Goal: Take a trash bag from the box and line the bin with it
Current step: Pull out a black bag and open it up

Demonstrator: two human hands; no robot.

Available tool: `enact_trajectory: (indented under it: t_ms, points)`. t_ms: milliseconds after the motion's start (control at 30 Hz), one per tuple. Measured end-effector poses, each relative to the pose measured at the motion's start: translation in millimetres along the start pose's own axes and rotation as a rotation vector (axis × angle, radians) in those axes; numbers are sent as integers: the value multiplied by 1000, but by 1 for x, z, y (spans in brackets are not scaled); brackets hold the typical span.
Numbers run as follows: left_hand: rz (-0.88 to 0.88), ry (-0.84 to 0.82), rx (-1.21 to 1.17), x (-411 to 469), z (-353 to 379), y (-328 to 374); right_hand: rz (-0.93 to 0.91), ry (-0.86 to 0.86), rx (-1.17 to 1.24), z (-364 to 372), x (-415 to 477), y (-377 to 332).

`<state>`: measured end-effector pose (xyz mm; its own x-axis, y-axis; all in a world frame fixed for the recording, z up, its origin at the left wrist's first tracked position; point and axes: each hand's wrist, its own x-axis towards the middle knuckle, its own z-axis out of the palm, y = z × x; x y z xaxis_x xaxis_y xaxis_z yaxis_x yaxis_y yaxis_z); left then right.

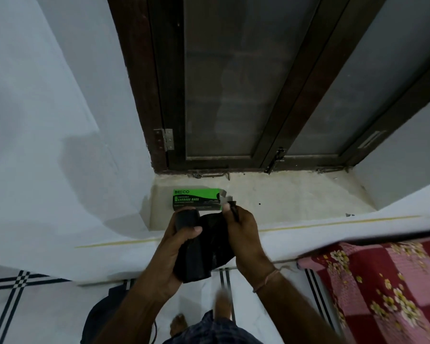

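Now, trash bag: we have black bag plastic (206, 247) out of the box and between our two hands, hanging in front of us above the floor; part of it is loose and crumpled, part is wound tight.
Roll: our left hand (176, 247) is wrapped around a black roll (186, 219), thumb pressed across its front, with the loose plastic trailing down from it.
Free end: our right hand (243, 234) pinches a narrow strip of the plastic between thumb and fingers, just beside the box's open end.
Box: the green and black box (196, 200), printed with "garbage bags", lies on its side on the window ledge (296, 194), its right flap open, just beyond our hands.
Progress: the bag stock is out of the box, so we judge the first part largely done; whether one bag is separated from the roll yet, we cannot tell.
Left to do: we think a single bag has to come free, be opened out, and be fitted into the bin.
Bin: none shows in this view.
Surroundings: a dark-framed window (233, 95) rises behind the ledge, a floral bedcover (382, 281) sits to our right, and our bare feet stand on the white tiled floor (47, 314).
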<state>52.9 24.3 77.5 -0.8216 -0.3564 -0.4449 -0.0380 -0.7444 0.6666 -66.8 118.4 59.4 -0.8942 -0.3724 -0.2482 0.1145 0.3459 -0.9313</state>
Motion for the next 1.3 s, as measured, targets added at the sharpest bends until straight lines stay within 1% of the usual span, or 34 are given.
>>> enact_trajectory:
  t_ms: [167,267,367,433,500,533,600,633,667,733,800,867,967,1100,1167,1233,1300]
  points:
    - [21,5,27,-5,-9,4,138,9,247,3,-5,-7]
    - [36,35,48,-7,-15,6,169,25,361,2,-6,-12]
    - [50,58,87,-10,-15,5,179,27,416,2,-6,-14]
    - [53,82,91,-11,-14,4,142,-19,425,1,-7,-13]
    - [62,106,108,-11,-14,4,79,-100,396,-3,-10,-12]
    - [70,110,107,-12,-16,5,33,-149,328,-5,-11,-13]
    - [80,107,85,-11,-22,7,-63,-246,113,-7,-13,-15]
    - [81,103,74,-11,-24,9,-86,-262,16,-6,-14,-15]
    - [75,98,61,-12,-26,10,-95,-255,-31,-5,-15,-12]
    - [45,87,26,-13,-28,10,-80,-211,41,-3,-16,-10]
    - [3,66,-19,-13,-31,7,-27,-218,176,-3,-18,-9]
    - [-25,74,-74,-14,-31,4,2,-229,225,-4,-18,-8]
    - [-25,53,-84,-13,-28,2,-33,-187,162,-4,-14,-4]
    - [-29,42,-64,-12,-23,1,-163,-164,102,-4,-16,-7]
    - [-42,53,-71,-12,-22,0,-152,-168,123,-8,-18,-8]
    - [-47,50,-78,-10,-23,-2,-115,-226,111,-10,-21,-8]
    - [-50,40,-83,-8,-22,-5,-111,-264,-1,-12,-20,-5]
